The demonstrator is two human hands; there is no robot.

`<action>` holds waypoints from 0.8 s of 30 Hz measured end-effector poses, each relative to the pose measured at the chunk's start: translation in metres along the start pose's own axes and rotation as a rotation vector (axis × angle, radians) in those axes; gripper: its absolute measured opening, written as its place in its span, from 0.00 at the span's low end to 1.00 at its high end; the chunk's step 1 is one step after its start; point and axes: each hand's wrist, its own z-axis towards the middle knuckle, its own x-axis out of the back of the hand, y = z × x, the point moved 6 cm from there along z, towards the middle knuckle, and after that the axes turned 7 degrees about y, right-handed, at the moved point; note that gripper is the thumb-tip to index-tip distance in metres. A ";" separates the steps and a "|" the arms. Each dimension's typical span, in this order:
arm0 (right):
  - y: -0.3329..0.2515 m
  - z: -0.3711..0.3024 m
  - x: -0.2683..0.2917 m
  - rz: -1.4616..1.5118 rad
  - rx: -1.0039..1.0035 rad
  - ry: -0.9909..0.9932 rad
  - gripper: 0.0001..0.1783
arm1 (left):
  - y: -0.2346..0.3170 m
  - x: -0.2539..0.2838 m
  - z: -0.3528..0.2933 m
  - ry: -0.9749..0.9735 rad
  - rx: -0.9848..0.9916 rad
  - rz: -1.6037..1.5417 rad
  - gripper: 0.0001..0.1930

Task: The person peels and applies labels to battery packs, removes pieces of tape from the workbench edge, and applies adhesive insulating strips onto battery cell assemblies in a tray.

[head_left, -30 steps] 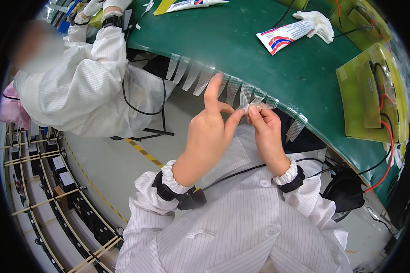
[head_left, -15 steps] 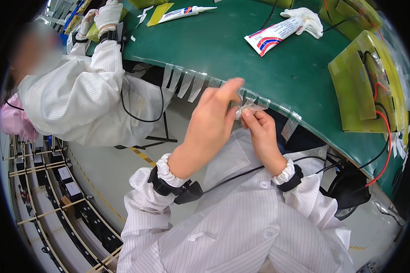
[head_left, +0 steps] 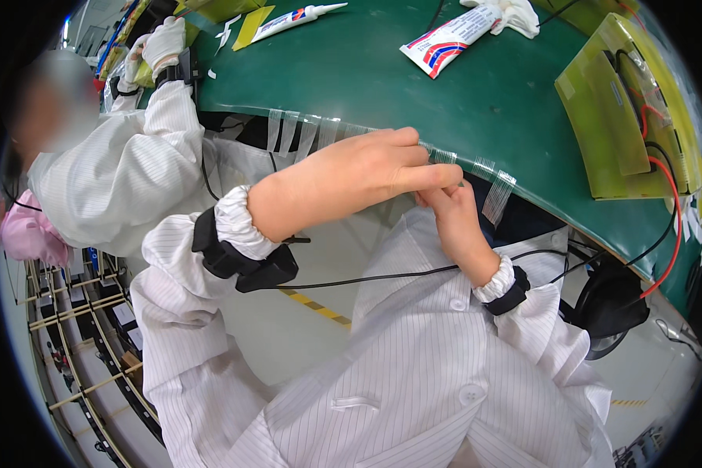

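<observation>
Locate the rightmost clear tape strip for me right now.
In the head view, right of centre, the strip hangs from the near edge of the green table, just right of the right hand.

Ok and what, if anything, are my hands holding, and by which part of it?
It cannot be told: the left hand and right hand meet fingers to fingers near the clear tape strips, and they hide anything pinched between them.

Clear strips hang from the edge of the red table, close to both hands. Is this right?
Not quite: the table is green, as the head view shows. The clear strips do hang from its edge, close to the left hand and the right hand.
</observation>
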 end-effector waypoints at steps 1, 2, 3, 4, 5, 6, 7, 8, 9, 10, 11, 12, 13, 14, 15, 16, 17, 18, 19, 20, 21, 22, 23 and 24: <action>0.000 0.000 0.000 0.052 -0.012 -0.003 0.08 | 0.000 0.001 0.001 -0.005 -0.007 -0.004 0.25; -0.002 0.000 0.000 0.054 -0.011 0.005 0.08 | 0.000 0.003 0.002 -0.006 -0.007 -0.027 0.24; -0.008 -0.001 -0.002 0.071 -0.013 0.024 0.07 | 0.000 0.003 0.003 -0.008 -0.007 -0.051 0.24; -0.011 -0.001 -0.002 0.088 -0.016 0.041 0.07 | -0.001 0.004 0.003 -0.011 -0.014 -0.055 0.24; -0.012 0.000 -0.001 0.089 -0.014 0.048 0.07 | -0.002 0.004 0.003 -0.015 0.000 -0.066 0.24; -0.012 -0.001 0.001 -0.051 -0.006 0.064 0.06 | -0.002 0.005 0.003 -0.019 0.018 -0.072 0.23; -0.013 -0.002 0.003 -0.192 0.002 0.078 0.07 | -0.001 0.006 0.003 -0.021 0.017 -0.071 0.23; -0.014 0.000 0.005 -0.191 0.002 0.083 0.07 | -0.002 0.006 0.003 -0.017 0.014 -0.073 0.23; -0.016 0.002 0.008 -0.282 0.019 0.093 0.09 | -0.002 0.006 0.004 -0.012 0.010 -0.074 0.23; -0.018 0.004 0.010 -0.372 0.035 0.103 0.12 | -0.003 0.006 0.005 -0.013 0.007 -0.076 0.23; -0.021 0.003 0.009 -0.370 0.035 0.101 0.12 | -0.003 0.006 0.004 -0.016 0.011 -0.071 0.22; -0.026 0.001 0.008 -0.398 0.055 0.088 0.11 | -0.002 0.006 0.004 -0.019 0.015 -0.066 0.22; -0.029 0.000 0.006 -0.425 0.075 0.075 0.11 | 0.000 0.007 0.003 -0.019 0.017 -0.063 0.22; -0.029 0.001 0.007 -0.426 0.076 0.081 0.11 | -0.001 0.006 0.004 -0.026 0.023 -0.060 0.21; -0.028 0.002 0.009 -0.505 0.068 0.108 0.09 | -0.003 0.005 0.005 -0.032 0.030 -0.057 0.20; -0.026 0.003 0.012 -0.583 0.059 0.135 0.08 | -0.003 0.008 0.006 -0.032 0.025 -0.059 0.20; -0.017 0.004 0.017 -0.580 0.065 0.132 0.08 | -0.005 0.013 0.006 -0.084 0.109 -0.066 0.20; 0.001 0.005 0.031 -0.619 0.101 0.153 0.07 | -0.006 0.015 0.005 -0.138 0.189 -0.077 0.20; 0.022 0.008 0.046 -0.658 0.130 0.176 0.06 | -0.008 0.013 0.004 -0.143 0.185 -0.080 0.20; 0.032 0.003 0.046 -0.705 0.077 0.081 0.15 | -0.006 0.015 0.003 -0.082 0.147 -0.078 0.19; 0.036 -0.002 0.051 -0.706 0.076 0.081 0.15 | -0.002 0.018 0.003 -0.022 0.110 -0.076 0.18; 0.041 -0.007 0.055 -0.676 0.035 0.047 0.16 | -0.002 0.020 0.004 -0.009 0.130 -0.029 0.16; 0.039 -0.010 0.054 -0.643 -0.009 0.013 0.17 | 0.000 0.021 0.002 -0.011 0.133 -0.032 0.16; 0.033 -0.011 0.053 -0.551 -0.010 0.019 0.16 | 0.001 0.026 -0.001 0.021 0.118 0.056 0.14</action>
